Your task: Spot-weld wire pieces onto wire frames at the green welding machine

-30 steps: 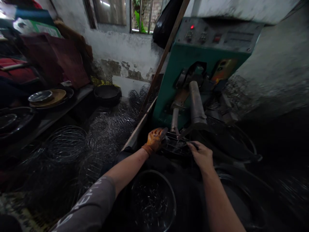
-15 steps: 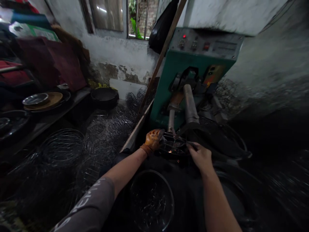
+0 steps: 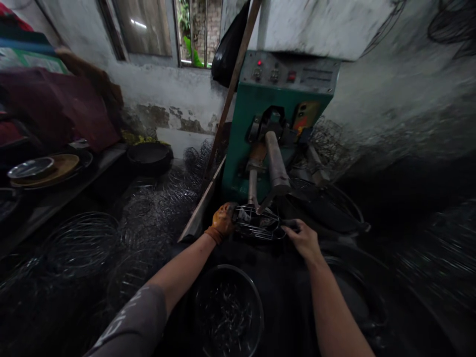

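A round wire rack (image 3: 256, 229) sits at the electrodes of a green spot-welding machine (image 3: 238, 119). My left hand (image 3: 222, 222), in an orange-brown glove, is closed on the rack's left edge. At the opposite edge my bare right hand (image 3: 303, 239) is closed, thumb and fingers pinched at the rim; whether a small piece is also between them I cannot tell. The upper electrode arm (image 3: 277, 168) and the thinner arm (image 3: 253, 186) reach down to the rack. Below my hands a bowl (image 3: 228, 312) contains many short metal pieces.
Heaps of wire racks (image 3: 84, 238) cover the floor at the left. A wooden board (image 3: 204, 201) and a leaning pole (image 3: 232, 84) stand beside the machine. A dark basin (image 3: 148, 156) is near the wall, and another large pan (image 3: 327, 213) lies at the right.
The view has shifted to the right. Sparks seen under the rack earlier are gone. The upper electrode arm now shows apart from the rack, which both hands still hold.
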Demonstrator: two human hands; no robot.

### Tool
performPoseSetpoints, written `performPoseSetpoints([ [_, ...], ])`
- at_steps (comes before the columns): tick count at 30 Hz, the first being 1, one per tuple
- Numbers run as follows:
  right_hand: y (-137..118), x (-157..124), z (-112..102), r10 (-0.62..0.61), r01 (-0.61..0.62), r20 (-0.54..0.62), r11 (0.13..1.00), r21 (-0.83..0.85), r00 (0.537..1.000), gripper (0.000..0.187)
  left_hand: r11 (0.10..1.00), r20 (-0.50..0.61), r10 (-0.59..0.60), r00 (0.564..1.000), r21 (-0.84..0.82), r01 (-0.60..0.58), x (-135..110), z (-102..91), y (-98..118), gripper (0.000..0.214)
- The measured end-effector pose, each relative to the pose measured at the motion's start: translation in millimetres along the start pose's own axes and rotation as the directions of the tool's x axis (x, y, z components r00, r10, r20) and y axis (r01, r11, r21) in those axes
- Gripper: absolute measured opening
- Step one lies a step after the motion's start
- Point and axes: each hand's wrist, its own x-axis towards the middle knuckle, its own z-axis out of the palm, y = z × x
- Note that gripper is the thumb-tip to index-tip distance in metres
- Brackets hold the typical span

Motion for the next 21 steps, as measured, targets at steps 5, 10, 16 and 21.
performPoseSetpoints([
  [5,-24,3,6,-0.306,0.306,0.046,0.952,0.007,0.951,0.025,0.983,-0.094,-0.071,0.993,-0.178,0.053,-5,-4.2,-20,0.057],
  [10,-36,9,16,-0.428,0.442,0.117,0.886,-0.144,0.896,0.015,0.950,-0.048,-0.183,0.982,-0.264,0.164,-8,-2.3,-34,0.070],
  [16,-53,9,19,-0.455,0.504,0.219,0.803,-0.319,0.863,0.018,0.929,0.043,-0.249,0.968,-0.273,0.251,-4,-1.1,-39,0.077],
  [21,-56,10,20,-0.449,0.499,0.220,0.791,-0.354,0.866,0.017,0.908,0.115,-0.346,0.931,-0.209,0.363,-4,-3.0,-34,0.079],
])
